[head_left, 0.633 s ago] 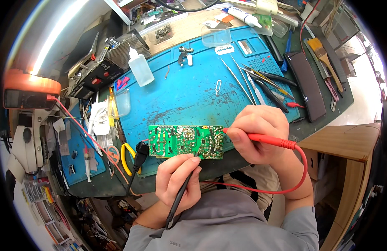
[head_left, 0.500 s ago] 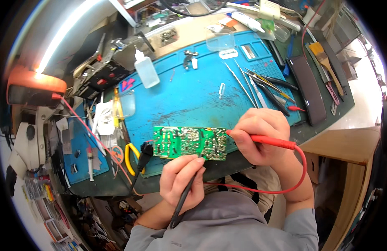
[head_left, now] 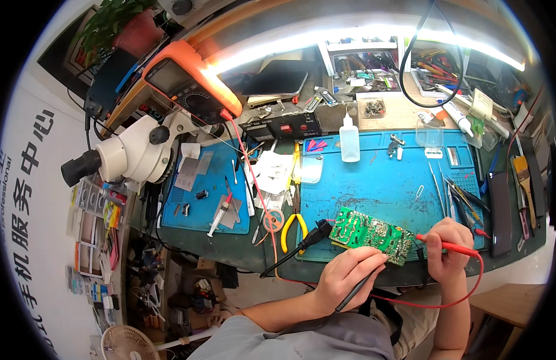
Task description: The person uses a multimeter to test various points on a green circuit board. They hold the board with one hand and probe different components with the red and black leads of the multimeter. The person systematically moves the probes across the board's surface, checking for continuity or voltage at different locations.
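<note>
A green circuit board (head_left: 370, 233) lies at the front edge of the blue work mat (head_left: 350, 191), its solder side up. My left hand (head_left: 349, 277) pinches a black multimeter probe (head_left: 355, 293), with its fingertips close to the board's near edge. In my right hand (head_left: 447, 247) is a red multimeter probe (head_left: 460, 249), its tip by the board's right end. Whether either tip touches a solder joint is too small to tell. A black power plug (head_left: 314, 234) sits at the board's left. The orange multimeter (head_left: 193, 81) stands at the back left; its screen cannot be read.
Yellow-handled pliers (head_left: 293, 233) lie left of the plug. Tweezers (head_left: 438, 187) and cutters lie on the mat's right side, beside a dark phone (head_left: 500, 213). A clear squeeze bottle (head_left: 349, 141) stands at the back. A white microscope (head_left: 125, 153) rises at the left.
My view has swung left and up, bringing the multimeter, microscope and wall into fuller sight. Both hands still hold their probes at the board, which now appears more tilted.
</note>
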The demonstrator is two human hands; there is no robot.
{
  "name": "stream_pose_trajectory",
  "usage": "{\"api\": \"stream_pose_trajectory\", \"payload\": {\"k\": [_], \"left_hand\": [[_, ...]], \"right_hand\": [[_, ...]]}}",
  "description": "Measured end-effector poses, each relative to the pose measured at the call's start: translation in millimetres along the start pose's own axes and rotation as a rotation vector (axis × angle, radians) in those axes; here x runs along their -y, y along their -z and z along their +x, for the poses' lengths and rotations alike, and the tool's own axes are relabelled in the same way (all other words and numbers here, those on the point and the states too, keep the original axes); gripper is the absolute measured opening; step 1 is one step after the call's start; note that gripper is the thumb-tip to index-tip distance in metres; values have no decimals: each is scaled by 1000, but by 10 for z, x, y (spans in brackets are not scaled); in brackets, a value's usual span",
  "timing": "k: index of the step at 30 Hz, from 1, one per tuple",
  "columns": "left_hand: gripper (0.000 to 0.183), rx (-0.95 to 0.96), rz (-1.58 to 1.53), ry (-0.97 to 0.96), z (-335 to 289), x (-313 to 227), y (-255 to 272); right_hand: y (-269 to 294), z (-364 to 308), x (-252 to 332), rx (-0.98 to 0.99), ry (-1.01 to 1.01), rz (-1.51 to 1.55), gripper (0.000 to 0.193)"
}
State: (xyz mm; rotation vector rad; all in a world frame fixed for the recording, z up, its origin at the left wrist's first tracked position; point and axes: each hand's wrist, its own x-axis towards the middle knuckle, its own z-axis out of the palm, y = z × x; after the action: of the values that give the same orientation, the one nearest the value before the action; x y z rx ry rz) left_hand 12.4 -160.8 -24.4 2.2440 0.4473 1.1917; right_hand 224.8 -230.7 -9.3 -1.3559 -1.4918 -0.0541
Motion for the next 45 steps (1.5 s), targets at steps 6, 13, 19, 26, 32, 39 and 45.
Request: {"api": "stream_pose_trajectory", "payload": {"k": [6, 13, 19, 26, 32, 39, 45], "left_hand": [[27, 0, 12, -2, 13, -25, -23], [21, -21, 37, -16, 31, 11, -55], [17, 13, 66, -32, 38, -36, -48], [23, 23, 73, -52, 46, -6, -48], [26, 22, 77, -53, 56, -16, -60], [18, 44, 78, -17, 74, -31, -28], [28, 50, 13, -34, 90, -34, -22]], "right_hand": [[33, -14, -1, -7, -16, 10, 15], [42, 54, -11, 8, -17, 63, 10], [10, -6, -66, -42, -9, 81, 14], [-2, 7, -54, -33, -1, 66, 15], [9, -4, -57, -41, -7, 66, 15], [14, 30, -52, 6, -12, 27, 14], [41, 5, 10, -30, -38, 40, 12]]}}
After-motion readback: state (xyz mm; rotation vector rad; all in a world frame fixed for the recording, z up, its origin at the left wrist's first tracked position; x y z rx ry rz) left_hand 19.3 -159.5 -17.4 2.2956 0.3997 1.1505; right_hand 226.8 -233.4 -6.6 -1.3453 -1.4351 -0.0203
